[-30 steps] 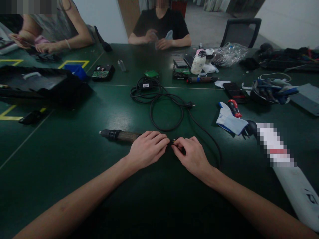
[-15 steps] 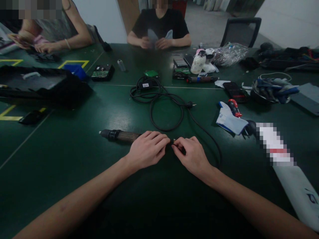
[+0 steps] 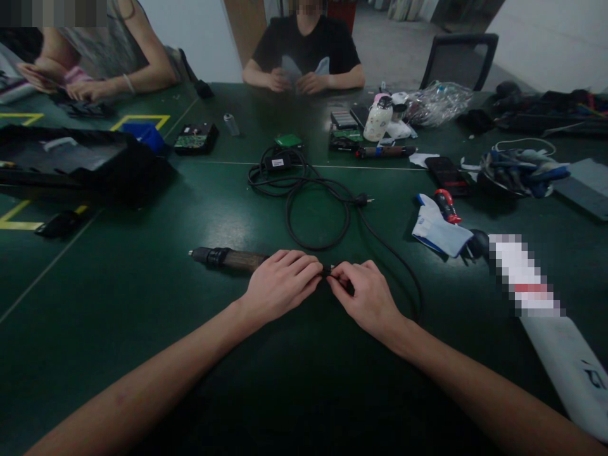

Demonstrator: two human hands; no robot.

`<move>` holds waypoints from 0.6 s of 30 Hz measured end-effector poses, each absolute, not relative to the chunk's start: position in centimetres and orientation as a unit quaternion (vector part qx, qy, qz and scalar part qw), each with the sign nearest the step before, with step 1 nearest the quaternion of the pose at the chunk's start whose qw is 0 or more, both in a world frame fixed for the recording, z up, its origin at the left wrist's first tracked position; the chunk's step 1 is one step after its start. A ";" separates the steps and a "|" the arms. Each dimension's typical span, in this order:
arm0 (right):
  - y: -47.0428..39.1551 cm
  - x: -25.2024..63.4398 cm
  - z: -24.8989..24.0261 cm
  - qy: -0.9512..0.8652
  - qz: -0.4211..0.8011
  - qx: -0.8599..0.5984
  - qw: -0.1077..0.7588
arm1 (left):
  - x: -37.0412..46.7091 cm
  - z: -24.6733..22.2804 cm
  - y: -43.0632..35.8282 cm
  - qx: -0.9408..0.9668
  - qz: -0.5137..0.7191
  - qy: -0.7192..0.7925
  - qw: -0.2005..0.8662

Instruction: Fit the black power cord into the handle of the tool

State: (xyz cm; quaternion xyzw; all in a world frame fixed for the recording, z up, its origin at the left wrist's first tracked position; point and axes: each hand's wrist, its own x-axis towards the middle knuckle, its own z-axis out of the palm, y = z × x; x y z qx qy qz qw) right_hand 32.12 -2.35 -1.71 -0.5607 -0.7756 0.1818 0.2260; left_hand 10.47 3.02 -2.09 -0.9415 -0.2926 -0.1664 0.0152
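Observation:
A dark electric screwdriver point(image 3: 241, 260) lies across the green table, its bit end pointing left. My left hand point(image 3: 284, 284) is closed over its rear part, so that stretch of the body is hidden. Just right of it, my right hand point(image 3: 365, 292) pinches the connector at the end of a black cable point(image 3: 407, 266), close against the screwdriver's tail. Whether the connector sits in the tail cannot be made out. From my right hand the cable curves away to coils behind, where a power adapter point(image 3: 277, 163) with a white label and a plug point(image 3: 365, 199) rest.
Right of my hands lie a white-blue glove point(image 3: 437, 228), a red-black screwdriver point(image 3: 447, 206), a phone point(image 3: 446, 175) and a long white object point(image 3: 565, 361). A large black tray point(image 3: 71, 164) stands left. Two people sit across the table, one near a white bottle point(image 3: 379, 118).
My hands stay almost in place at the screwdriver's tail; the left fingers have shifted very slightly. The co-worker at the far left has moved a hand a little.

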 end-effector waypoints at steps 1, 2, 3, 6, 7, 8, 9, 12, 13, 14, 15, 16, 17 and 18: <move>-2.3 32.1 -1.7 -0.776 0.183 -0.560 0.226 | 10.5 -2.1 3.0 -0.943 -0.164 -0.289 0.014; -2.3 32.1 -1.7 -0.775 0.184 -0.560 0.226 | 10.4 -2.1 3.0 -0.945 -0.162 -0.284 0.013; -2.3 32.1 -1.7 -0.775 0.184 -0.561 0.226 | 10.4 -2.1 3.0 -0.947 -0.159 -0.280 0.013; -2.3 32.1 -1.7 -0.773 0.182 -0.564 0.227 | 10.4 -2.2 3.1 -0.946 -0.156 -0.282 0.014; -2.3 32.1 -1.8 -0.773 0.181 -0.565 0.227 | 10.4 -2.2 3.1 -0.945 -0.159 -0.287 0.014; -2.3 32.1 -1.8 -0.773 0.180 -0.565 0.227 | 10.4 -2.3 3.1 -0.943 -0.162 -0.290 0.015; -2.3 32.1 -1.8 -0.773 0.179 -0.565 0.227 | 10.4 -2.3 3.1 -0.942 -0.163 -0.292 0.016; -2.3 32.1 -1.9 -0.774 0.180 -0.564 0.225 | 10.5 -2.2 3.0 -0.942 -0.164 -0.293 0.013; -2.3 32.1 -1.9 -0.774 0.180 -0.564 0.225 | 10.5 -2.1 3.0 -0.943 -0.163 -0.292 0.012; -2.3 32.1 -1.9 -0.774 0.180 -0.564 0.226 | 10.6 -2.1 2.9 -0.943 -0.161 -0.291 0.012; -2.3 32.1 -1.9 -0.774 0.180 -0.564 0.226 | 10.6 -2.0 2.9 -0.943 -0.162 -0.290 0.013; -2.3 32.1 -1.9 -0.773 0.180 -0.563 0.227 | 10.6 -2.0 2.9 -0.943 -0.163 -0.291 0.015; -2.3 32.1 -1.9 -0.774 0.181 -0.563 0.228 | 10.5 -2.0 2.9 -0.942 -0.164 -0.292 0.015; -2.3 32.1 -1.9 -0.774 0.181 -0.562 0.228 | 10.5 -2.0 2.9 -0.941 -0.165 -0.294 0.014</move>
